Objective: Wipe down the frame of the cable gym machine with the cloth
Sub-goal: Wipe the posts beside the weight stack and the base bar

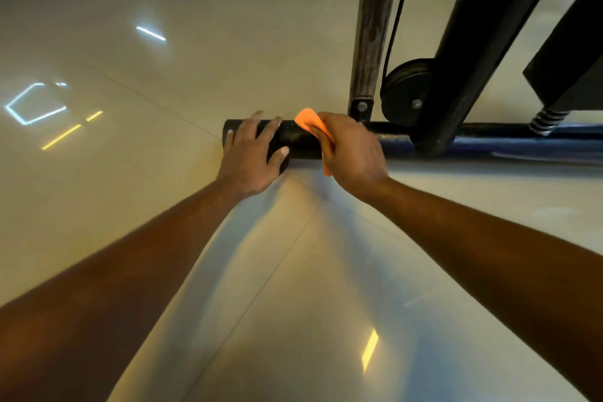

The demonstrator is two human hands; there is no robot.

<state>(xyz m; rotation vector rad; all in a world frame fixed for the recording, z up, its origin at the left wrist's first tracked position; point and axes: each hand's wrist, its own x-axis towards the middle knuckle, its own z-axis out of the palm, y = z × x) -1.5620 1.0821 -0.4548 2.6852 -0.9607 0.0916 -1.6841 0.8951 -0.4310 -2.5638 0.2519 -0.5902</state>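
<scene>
Orange cloth (314,129) sits bunched in the right hand (350,148), whose curled fingers press it onto the black base bar (301,140) of the cable gym machine frame, just beside the bar's free end on the tiled floor (130,52). Beside it the left hand (253,148) rests spread and flat on that end, holding nothing, close to the right hand but apart from it. Judging from the head view, the wiping is at the bar's tip, while the chrome upright (375,26), pulley (408,91) and slanted black post (489,26) look not yet wiped.
</scene>
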